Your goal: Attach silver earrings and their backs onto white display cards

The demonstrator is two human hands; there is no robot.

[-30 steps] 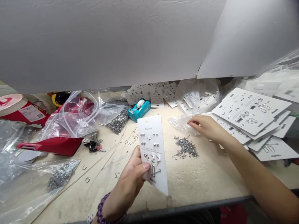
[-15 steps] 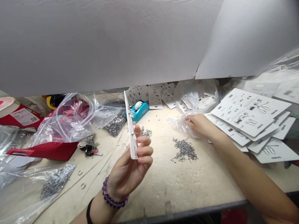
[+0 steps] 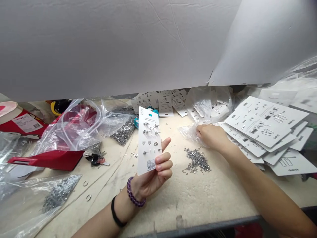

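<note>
My left hand (image 3: 155, 177) grips a white earring card (image 3: 148, 142) near its lower right edge, the index finger stretched out behind it. The card stands nearly upright. Its visible side shows rows of earring posts with small metal parts on them and a barcode label at the bottom. My right hand (image 3: 211, 135) is closed at a clear plastic bag (image 3: 189, 134); its fingertips are partly hidden, and whatever they pinch cannot be made out. A pile of small silver earring pieces (image 3: 196, 160) lies on the table between the hands.
Finished-looking earring cards (image 3: 264, 119) are stacked at the right, and more cards (image 3: 165, 104) lie at the back. Behind the held card is a teal tape dispenser (image 3: 136, 123). Bags of metal bits (image 3: 123, 130) and a red scoop (image 3: 56, 160) lie left. A grey panel (image 3: 119, 49) overhangs the table.
My left hand has moved a little right and turned the card from edge-on so that its post side faces me. The right hand stays at the plastic bag.
</note>
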